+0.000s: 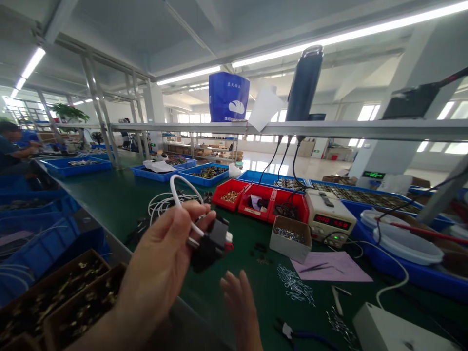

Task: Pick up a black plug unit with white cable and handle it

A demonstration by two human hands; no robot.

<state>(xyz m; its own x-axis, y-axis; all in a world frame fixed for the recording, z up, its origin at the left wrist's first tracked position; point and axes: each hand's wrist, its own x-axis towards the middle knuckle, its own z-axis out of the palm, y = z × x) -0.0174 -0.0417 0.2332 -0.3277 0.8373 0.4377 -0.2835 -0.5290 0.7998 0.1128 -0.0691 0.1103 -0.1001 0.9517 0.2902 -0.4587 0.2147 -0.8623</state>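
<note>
My left hand (161, 263) is raised above the green workbench (120, 200) and grips a small black part (210, 243) with a red tip and a looped white cable (183, 187). My right hand (239, 304) hovers just below it, fingers apart, holding nothing. A heap of white cables (161, 202) lies on the bench behind the held part. Small metal clips (294, 285) are scattered to the right of my right hand.
Red bins (261, 197) and a cardboard box of small parts (290, 239) stand mid-bench beside a power supply (329, 217). Blue trays (208, 173) line the back. Pliers (292, 334) and tweezers on pink paper (329, 268) lie nearby. A person sits far left (10, 146).
</note>
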